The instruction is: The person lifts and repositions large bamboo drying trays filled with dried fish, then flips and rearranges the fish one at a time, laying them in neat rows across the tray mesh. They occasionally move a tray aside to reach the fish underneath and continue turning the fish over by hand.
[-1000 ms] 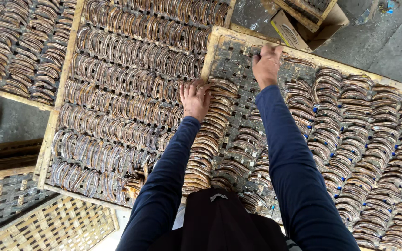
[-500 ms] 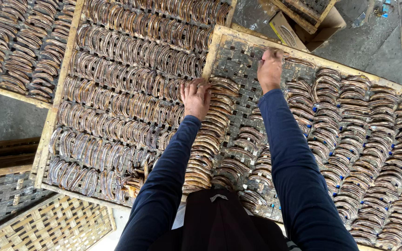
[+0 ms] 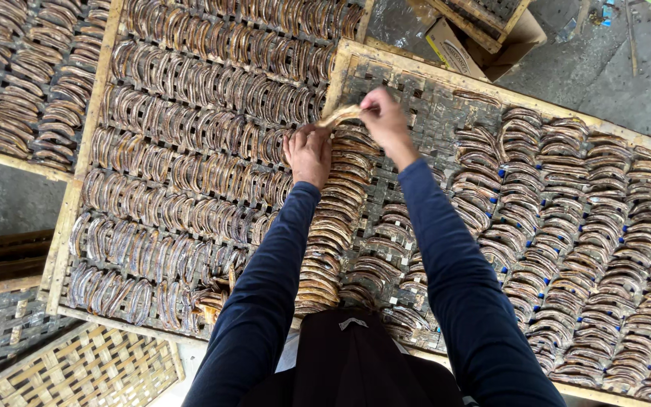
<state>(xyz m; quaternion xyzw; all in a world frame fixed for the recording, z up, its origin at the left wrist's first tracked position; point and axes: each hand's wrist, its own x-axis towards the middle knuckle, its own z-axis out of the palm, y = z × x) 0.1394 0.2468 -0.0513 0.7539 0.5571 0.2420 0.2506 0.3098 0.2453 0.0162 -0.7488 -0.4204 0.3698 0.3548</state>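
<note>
- Concrete floor (image 3: 627, 75) outdoors by the look of it, covered in big woven bamboo drying trays with wooden frames, plus a cardboard box (image 3: 465, 53) at the top edge.
- Person wearing dark blue sleeves leans over the middle tray (image 3: 416, 71), which sits partly on top of its neighbour.
- Right hand (image 3: 386, 120) is pinched shut on one end of a curved dried strip (image 3: 340, 114), pale tan, lifted just off the mesh near the tray's top left corner.
- Left hand (image 3: 308, 151) lies fingers-down at the head of the left column (image 3: 333, 226), fingertips touching the other end of that strip. Looks loosely curled rather than gripping, but I can't tell for sure if it's got hold of it.
- Progress, as far as I can judge: the right half of this tray is packed with neat columns of arched pieces (image 3: 597, 249), some with little blue bits at the ends. The left column is full right up to the hands.
- What's left: a bare patch of mesh (image 3: 423, 113) at the top middle, and the short columns below it only reach partway up.
- The left tray (image 3: 92, 113) and the far-left tray (image 3: 9, 154) look completely filled with rows.
- Empty woven trays (image 3: 77, 369) are stacked at bottom left.
</note>
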